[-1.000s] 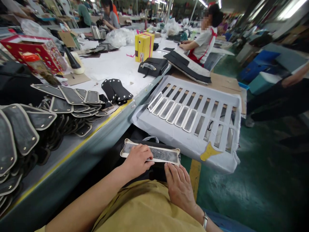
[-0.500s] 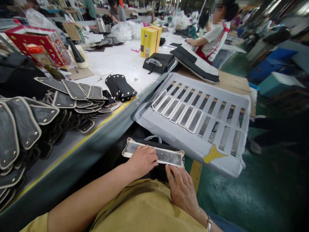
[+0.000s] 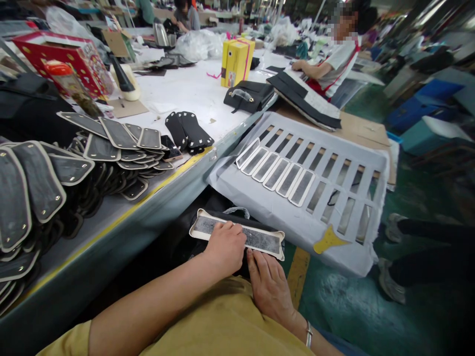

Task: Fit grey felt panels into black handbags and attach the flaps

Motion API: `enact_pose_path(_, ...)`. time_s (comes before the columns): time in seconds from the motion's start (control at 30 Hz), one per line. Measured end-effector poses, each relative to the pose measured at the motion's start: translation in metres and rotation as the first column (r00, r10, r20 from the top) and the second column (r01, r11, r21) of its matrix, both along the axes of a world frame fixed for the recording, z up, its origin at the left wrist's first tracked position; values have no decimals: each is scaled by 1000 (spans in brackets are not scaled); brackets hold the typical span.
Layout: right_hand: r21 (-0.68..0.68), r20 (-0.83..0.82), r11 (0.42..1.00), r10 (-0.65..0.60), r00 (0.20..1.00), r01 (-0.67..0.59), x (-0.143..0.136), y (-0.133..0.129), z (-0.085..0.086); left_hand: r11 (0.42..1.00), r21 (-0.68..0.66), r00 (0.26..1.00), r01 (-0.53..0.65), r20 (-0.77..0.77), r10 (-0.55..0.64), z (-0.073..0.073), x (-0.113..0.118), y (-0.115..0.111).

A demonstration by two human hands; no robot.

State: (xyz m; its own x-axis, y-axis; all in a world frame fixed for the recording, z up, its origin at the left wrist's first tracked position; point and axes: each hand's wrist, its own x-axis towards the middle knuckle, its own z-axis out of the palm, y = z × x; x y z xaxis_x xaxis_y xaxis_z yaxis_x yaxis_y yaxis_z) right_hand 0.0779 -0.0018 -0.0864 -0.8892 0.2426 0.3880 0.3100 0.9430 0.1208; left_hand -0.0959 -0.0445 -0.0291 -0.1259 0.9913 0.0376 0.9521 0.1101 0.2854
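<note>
Yellow box [image 3: 235, 62], upper centre of frame, bears a small label with print too small to read; patterned red box [image 3: 89, 59], upper left, has lettering or figures too blurred to make out. Pale-rimmed dark panel [image 3: 261, 241] lies at lower centre, long axis running nearly across the frame, right end a little lower than left, broad face up. Left hand [image 3: 226, 247] half curled over its middle, right hand [image 3: 270, 282] with fingers nearly straight and together at its near edge; cannot tell whether either grips.
</note>
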Motion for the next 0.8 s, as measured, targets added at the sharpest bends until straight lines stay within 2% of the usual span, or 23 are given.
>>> enact_pose_path(0.1,24,-4,1000,10,1000,-10,-7,-1,-2,999,-11,994,-37,102,38,1,-12,-2)
enact_pose_path(0.17,24,-2,1000,8,1000,-8,-10,-2,-1,997,19,973,-70,223,64,2,-27,-9)
enact_pose_path(0.23,15,-10,1000,6,1000,-6,-11,-2,0,995,63,960,-80,274,60,3,-42,-20)
enact_pose_path(0.3,9,-24,1000,5,1000,-4,-12,-2,1,996,76,969,-42,248,22,3,-52,-31)
enact_pose_path(0.4,-2,-36,1000,-6,999,6,-11,-4,2,999,46,977,-3,212,-7,0,-55,-39)
enact_pose_path(0.6,-2,-47,1000,6,999,-6,-12,-5,-2,999,37,989,13,149,-19,-4,-47,-33)
enact_pose_path(0.8,2,-39,999,45,998,-45,-20,-5,-3,1000,-5,995,-19,95,20,-1,-46,-29)
